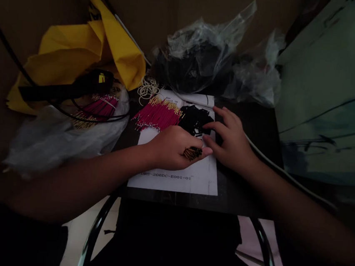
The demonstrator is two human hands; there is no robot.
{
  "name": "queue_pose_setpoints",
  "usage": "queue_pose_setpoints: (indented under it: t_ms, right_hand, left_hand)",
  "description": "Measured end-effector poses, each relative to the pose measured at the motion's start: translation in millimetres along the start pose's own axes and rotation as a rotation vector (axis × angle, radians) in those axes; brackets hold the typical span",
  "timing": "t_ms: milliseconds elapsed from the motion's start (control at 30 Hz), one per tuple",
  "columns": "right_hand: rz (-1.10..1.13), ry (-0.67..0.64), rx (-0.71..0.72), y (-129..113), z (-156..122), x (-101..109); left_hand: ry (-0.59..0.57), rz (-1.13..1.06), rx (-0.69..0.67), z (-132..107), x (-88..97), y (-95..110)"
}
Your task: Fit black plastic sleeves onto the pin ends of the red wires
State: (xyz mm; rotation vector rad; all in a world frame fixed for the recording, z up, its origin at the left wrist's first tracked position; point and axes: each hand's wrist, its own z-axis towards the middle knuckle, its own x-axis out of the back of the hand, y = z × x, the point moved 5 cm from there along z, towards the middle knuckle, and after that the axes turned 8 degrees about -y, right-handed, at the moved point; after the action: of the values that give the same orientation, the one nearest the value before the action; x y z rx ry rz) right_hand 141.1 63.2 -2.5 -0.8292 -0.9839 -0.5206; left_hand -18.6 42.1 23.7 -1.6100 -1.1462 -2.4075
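Observation:
My left hand (174, 148) holds a small bundle of dark wires with gold-coloured pin ends (192, 153) at its fingertips. My right hand (230, 140) rests its spread fingers on a white printed sheet (188, 180), close to that bundle and beside a heap of black connector pieces (194, 120). A fan of magenta wires with gold tips (158, 114) lies on the same sheet, left of the heap. Another magenta wire bunch (100, 109) lies in a plastic bag (67, 139) further left.
The sheet lies on a dark tabletop (250, 156). Behind it are a coil of pale rubber bands (147, 89) and clear bags of black parts (197, 57). A yellow bag (79, 48), a black handheld tool (91, 85) and a pale cable (274, 167) lie around it.

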Motion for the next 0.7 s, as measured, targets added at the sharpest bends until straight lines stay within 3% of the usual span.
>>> queue_pose_setpoints:
  t_ms: [367, 567, 700]
  right_hand:
    - [0.055, 0.022, -0.049, 4.3, 4.3, -4.9]
    - [0.045, 0.016, -0.063, 6.0, 4.9, -8.5]
    - [0.036, -0.012, -0.090, 6.3, 6.3, -11.3]
  left_hand:
    - [-0.007, 0.264, 0.063, -0.8, -2.4, -4.5]
    - [-0.117, 0.454, 0.107, 0.8, -7.0, -7.9]
    - [-0.171, 0.471, 0.168, 2.5, -7.1, -11.9]
